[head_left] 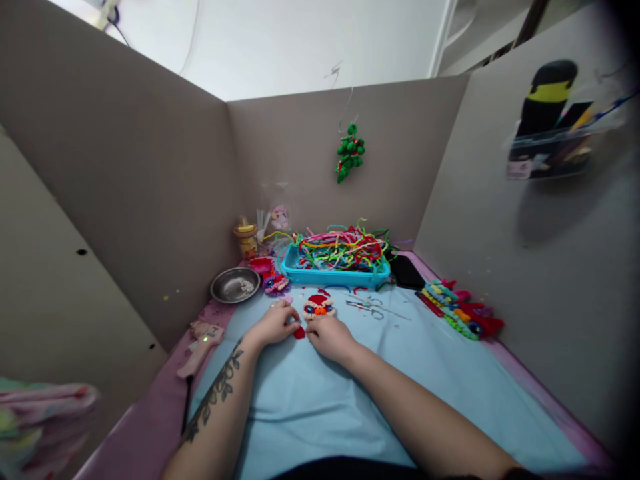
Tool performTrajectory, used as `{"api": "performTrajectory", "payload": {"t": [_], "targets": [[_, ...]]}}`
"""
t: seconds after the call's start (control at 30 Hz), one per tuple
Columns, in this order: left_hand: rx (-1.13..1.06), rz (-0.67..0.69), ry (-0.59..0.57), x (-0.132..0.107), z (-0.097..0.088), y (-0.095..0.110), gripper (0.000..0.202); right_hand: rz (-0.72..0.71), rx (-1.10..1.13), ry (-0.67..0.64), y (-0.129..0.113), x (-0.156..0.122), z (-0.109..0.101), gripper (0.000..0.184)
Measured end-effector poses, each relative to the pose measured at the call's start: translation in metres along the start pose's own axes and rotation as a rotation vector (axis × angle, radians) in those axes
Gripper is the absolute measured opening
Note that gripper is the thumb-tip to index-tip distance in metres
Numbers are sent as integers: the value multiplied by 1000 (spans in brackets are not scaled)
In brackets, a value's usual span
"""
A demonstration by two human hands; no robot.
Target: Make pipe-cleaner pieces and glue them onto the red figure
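Note:
On the blue cloth, my left hand [277, 325] has its fingers bent in a pinch at a small red fuzzy piece [299, 333]. My right hand [330, 339] lies just to the right, fingers curled together; what they grip, if anything, is hidden. Right behind it rests a fuzzy pipe-cleaner craft piece [318, 301] with a red top, cream rim, blue dark-centred spots and an orange middle; my right hand covers its lower edge. A pink bit [289, 300] shows beyond my left fingers.
A blue tray [335, 277] heaped with pipe cleaners stands at the back. Scissors [367, 308] lie right of the hands, finished fuzzy pieces [457, 310] farther right, near a black phone [407, 272]. Leftward are a metal bowl [235, 285] and a glue gun [201, 350]. Grey panels surround the table.

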State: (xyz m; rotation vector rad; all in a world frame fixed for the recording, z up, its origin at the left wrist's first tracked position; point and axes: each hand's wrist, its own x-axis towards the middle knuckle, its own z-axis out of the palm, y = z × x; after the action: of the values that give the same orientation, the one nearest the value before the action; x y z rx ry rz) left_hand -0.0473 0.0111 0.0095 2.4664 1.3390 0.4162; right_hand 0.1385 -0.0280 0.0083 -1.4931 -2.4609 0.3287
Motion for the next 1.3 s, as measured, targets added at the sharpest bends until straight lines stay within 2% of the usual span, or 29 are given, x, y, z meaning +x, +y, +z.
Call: {"api": "performTrajectory", "payload": {"t": [0.3, 0.43, 0.57, 0.67, 0.73, 0.8, 0.9, 1.1, 1.3], "targets": [[-42, 30, -5, 4, 5, 3, 12, -27, 67, 95, 3, 0, 0, 23], [-85, 76, 2, 2, 1, 5, 9, -3, 102, 168, 5, 1, 1, 23], [-283, 79, 100, -2, -11, 10, 16, -1, 331, 416, 6, 1, -2, 21], [-576, -28, 208, -3, -17, 15, 21, -31, 562, 620, 3, -1, -9, 18], [-744, -82, 283, -2, -19, 19, 25, -61, 648, 694, 0, -2, -13, 16], [-862, -106, 341, 0, -19, 25, 27, -98, 670, 725, -2, -3, -14, 14], [-965, -130, 358, 1, -17, 33, 30, -136, 667, 734, -4, -4, -12, 18], [-955, -165, 310, -1, -16, 45, 32, -133, 648, 774, -2, -4, -11, 15], [-958, -151, 287, -2, -18, 47, 33, -160, 609, 772, -1, -5, -13, 18]]}}
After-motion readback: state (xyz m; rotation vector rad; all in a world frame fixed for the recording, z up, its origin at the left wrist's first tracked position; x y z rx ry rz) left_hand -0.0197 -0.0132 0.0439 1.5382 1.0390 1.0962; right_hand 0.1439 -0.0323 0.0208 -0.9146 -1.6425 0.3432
